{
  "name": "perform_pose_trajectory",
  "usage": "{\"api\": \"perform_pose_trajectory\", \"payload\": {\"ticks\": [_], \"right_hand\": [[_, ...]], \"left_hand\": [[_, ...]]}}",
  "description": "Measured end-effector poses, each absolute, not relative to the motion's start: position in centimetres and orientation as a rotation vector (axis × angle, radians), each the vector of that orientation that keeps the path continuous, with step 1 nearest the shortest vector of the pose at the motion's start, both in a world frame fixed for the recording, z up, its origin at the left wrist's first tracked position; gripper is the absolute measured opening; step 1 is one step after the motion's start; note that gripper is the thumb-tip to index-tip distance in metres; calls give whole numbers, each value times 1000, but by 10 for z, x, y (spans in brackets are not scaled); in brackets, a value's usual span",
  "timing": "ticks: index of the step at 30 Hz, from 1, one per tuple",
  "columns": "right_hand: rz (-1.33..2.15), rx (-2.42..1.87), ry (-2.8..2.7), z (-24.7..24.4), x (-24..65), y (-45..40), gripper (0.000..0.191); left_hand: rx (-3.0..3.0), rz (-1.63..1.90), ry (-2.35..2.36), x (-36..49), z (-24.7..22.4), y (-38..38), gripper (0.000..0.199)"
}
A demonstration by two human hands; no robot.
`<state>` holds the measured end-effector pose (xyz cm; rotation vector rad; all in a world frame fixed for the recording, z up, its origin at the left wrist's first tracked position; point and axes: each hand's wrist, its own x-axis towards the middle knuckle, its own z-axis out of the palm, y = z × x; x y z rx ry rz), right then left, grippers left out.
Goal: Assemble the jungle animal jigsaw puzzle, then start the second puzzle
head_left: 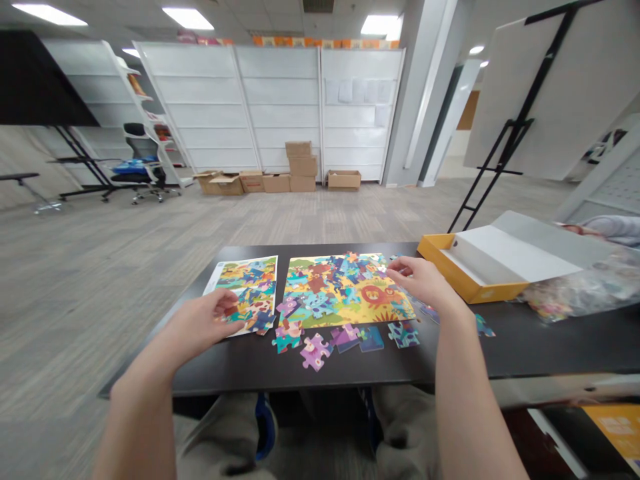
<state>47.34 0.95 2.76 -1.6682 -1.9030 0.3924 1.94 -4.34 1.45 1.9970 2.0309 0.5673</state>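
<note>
A colourful puzzle picture [350, 293] lies on the black table [360, 370], with loose pieces on its upper part. My left hand [213, 319] is over the lower part of a printed picture sheet [214, 279], its fingers curled near a reddish-brown piece; whether they grip it is unclear. At the puzzle's upper right is my right hand [417, 277], thumb and fingers close together beside a small white spot; what they hold, if anything, is too small to name. Along the puzzle's near edge lie a pink piece [315, 352], a blue piece [371, 339] and several others.
An open yellow box [500, 292] stands at the table's right, with clear plastic bags [590, 283] beside it. A few pieces [484, 326] lie right of my right forearm. Beyond the table are cardboard boxes [303, 175], a chair [141, 163] and a whiteboard stand [510, 140].
</note>
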Motion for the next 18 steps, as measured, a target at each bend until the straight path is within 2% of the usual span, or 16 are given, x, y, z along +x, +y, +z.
{"api": "perform_pose_trajectory", "payload": {"ticks": [6,10,18], "right_hand": [[669,-1736,-2070,16,486,7,17],[670,-1730,-2063,9,488,8,17],[701,-1566,-2171,7,455,13,11]], "left_hand": [[2322,669,1602,99,27,-41,36],[2428,611,1302,155,16,-34,23],[2430,419,1246,218,2,-25,33]]}}
